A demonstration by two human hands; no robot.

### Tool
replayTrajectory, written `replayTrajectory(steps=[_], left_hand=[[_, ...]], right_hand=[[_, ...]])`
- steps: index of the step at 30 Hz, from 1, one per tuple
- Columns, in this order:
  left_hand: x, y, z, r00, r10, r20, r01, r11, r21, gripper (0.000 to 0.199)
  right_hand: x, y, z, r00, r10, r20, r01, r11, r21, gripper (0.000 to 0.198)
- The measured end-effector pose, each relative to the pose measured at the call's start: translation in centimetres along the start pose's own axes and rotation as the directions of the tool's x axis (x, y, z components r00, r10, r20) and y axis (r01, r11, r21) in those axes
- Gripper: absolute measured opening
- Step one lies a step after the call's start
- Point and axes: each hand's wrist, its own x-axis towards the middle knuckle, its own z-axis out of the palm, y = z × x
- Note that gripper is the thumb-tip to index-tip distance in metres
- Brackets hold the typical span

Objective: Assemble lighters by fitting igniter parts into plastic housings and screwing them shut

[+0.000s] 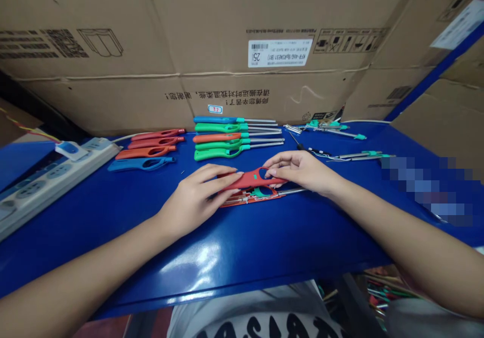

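My left hand (202, 189) and my right hand (298, 172) grip a red lighter casing half (249, 179) by its two ends. Just below it on the blue table lies an open orange-red lighter half (245, 200), with a green trigger (260, 192), thin wires and a metal tube (293, 191) in it. The upper half sits above and slightly behind the lower one, partly overlapping it in view. My left fingers lie over the handle end; my right fingers pinch near the trigger opening.
Loose casing halves (151, 150) lie at the back left, beside a white power strip (56, 177). Several whole lighters (223, 139) are lined up behind my hands. Metal tubes with green triggers (355, 156) and a screwdriver (300, 145) lie right. A cardboard box (212, 51) walls the back.
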Motion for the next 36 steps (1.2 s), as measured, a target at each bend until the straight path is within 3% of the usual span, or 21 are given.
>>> replayTrajectory(steps=[2,5,7,10,20,28,36], left_hand=[[0.1,0.3,-0.1,0.999,-0.011,0.035,0.012,1.000,-0.023,0.025],[0.1,0.6,-0.2,0.995,-0.037,0.092,0.042,0.998,-0.048,0.027],[0.0,0.5,-0.2,0.989,-0.048,0.139,0.057,0.996,-0.065,0.029],[0.1,0.4,-0.3,0.974,-0.050,0.219,0.067,0.995,-0.070,0.031],[0.2,0.5,-0.5,0.935,-0.090,0.344,0.104,0.994,-0.023,0.027],[0.4,0.5,-0.7,0.922,-0.119,0.368,0.125,0.992,0.006,0.023],[0.3,0.5,-0.7,0.916,-0.145,0.375,0.149,0.989,0.017,0.024]], right_hand=[[-0.2,0.1,-0.1,0.991,-0.123,0.057,0.130,0.980,-0.148,0.047],[-0.4,0.3,-0.1,0.927,-0.335,0.171,0.376,0.822,-0.427,0.046],[-0.5,0.4,-0.1,0.884,-0.401,0.241,0.466,0.714,-0.522,0.041],[-0.6,0.5,0.0,0.846,-0.430,0.315,0.532,0.638,-0.556,0.038],[-0.2,1.3,0.4,0.825,-0.445,0.348,0.562,0.586,-0.584,0.034],[-0.2,1.2,0.6,0.805,-0.463,0.370,0.586,0.525,-0.617,0.034],[-0.5,0.9,0.5,0.814,-0.422,0.398,0.572,0.470,-0.672,0.039]])
